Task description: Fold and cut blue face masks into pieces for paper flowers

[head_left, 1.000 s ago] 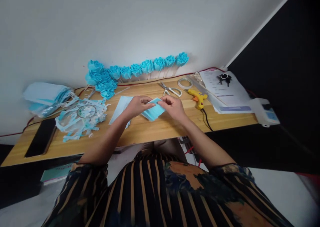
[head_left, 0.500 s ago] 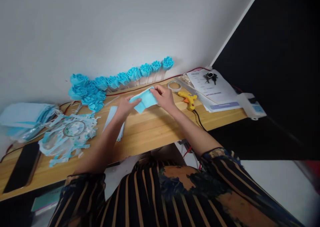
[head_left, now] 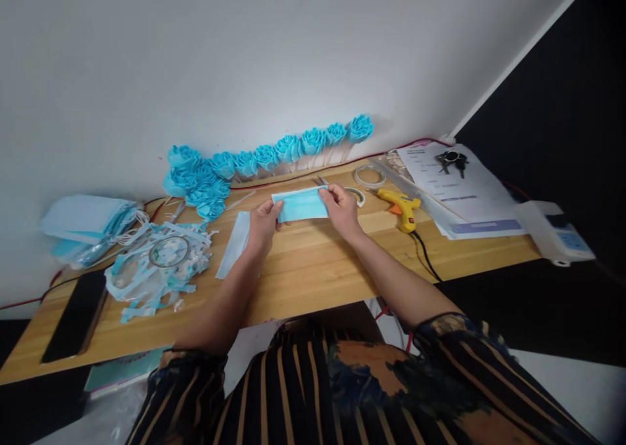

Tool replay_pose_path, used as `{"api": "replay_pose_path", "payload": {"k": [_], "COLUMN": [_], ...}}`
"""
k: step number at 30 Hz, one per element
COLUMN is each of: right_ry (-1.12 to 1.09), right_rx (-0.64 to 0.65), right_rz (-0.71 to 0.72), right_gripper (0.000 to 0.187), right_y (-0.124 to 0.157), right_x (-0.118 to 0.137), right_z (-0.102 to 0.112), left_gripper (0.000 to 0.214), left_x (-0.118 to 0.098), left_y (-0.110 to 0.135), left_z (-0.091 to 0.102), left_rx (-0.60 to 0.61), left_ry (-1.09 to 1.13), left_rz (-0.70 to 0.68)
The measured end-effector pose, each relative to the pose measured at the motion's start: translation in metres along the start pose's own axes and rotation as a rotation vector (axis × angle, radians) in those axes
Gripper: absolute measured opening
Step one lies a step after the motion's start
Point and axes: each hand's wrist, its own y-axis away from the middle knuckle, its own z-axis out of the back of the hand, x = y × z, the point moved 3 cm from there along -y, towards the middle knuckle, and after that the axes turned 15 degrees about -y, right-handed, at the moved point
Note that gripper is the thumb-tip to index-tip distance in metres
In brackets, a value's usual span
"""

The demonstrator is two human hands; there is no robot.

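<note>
A light-blue piece of face mask fabric [head_left: 302, 205] is stretched flat between my two hands, above the wooden table. My left hand [head_left: 265, 223] pinches its left end, thumb in front. At the right end, my right hand [head_left: 342, 209] grips it between thumb and fingers. Beside my left wrist lies a pale blue strip of fabric [head_left: 233, 246], partly hidden by the arm. Behind my right hand, a small roll of tape [head_left: 360, 197] and scissor tips [head_left: 320, 181] show in part.
Blue fabric roses [head_left: 288, 148] line the wall. Fabric scraps with a tape ring [head_left: 169, 252], stacked masks [head_left: 90, 220] and a phone [head_left: 75, 316] lie left. A yellow glue gun [head_left: 403, 209], another tape ring [head_left: 370, 175], papers with keys [head_left: 469, 194] and a white container [head_left: 555, 231] are right.
The fabric was tilted and folded over at its lower edge; now it is level and spread flat between both hands. The camera view has shifted, so the table sits further right.
</note>
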Motion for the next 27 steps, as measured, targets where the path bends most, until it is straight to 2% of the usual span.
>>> {"api": "replay_pose_path", "payload": {"k": [6, 9, 11, 14, 19, 21, 24, 27], "right_ry": [-0.138, -0.276, -0.276, -0.170, 0.015, 0.124, 0.348, 0.605], "right_rx": [0.018, 0.104, 0.188, 0.270, 0.262, 0.259, 0.193, 0.162], "right_rz": [-0.134, -0.240, -0.276, -0.258, -0.178, -0.152, -0.126, -0.122], "right_gripper": [0.036, 0.043, 0.051, 0.053, 0.048, 0.040, 0.028, 0.025], "right_y": [-0.001, -0.004, -0.006, -0.007, -0.005, -0.006, -0.011, -0.015], "right_x": [-0.013, -0.021, -0.024, -0.025, -0.027, -0.026, -0.021, -0.014], "right_z": [0.001, 0.001, 0.001, 0.001, 0.001, 0.002, 0.013, 0.027], "left_gripper": [0.041, 0.039, 0.038, 0.037, 0.031, 0.029, 0.028, 0.029], "left_x": [-0.007, -0.008, -0.008, -0.006, -0.003, -0.003, -0.002, 0.001], "left_y": [0.002, 0.001, -0.001, -0.003, -0.011, -0.014, -0.017, -0.018], "left_z": [0.000, 0.002, 0.003, 0.005, 0.012, 0.016, 0.022, 0.024], "left_rx": [-0.006, -0.032, -0.049, -0.056, -0.076, -0.101, -0.153, -0.189], "left_ry": [-0.035, -0.042, -0.037, -0.032, -0.044, -0.033, 0.004, 0.018], "left_rz": [0.010, 0.019, 0.013, -0.004, 0.005, 0.005, 0.012, 0.041]}}
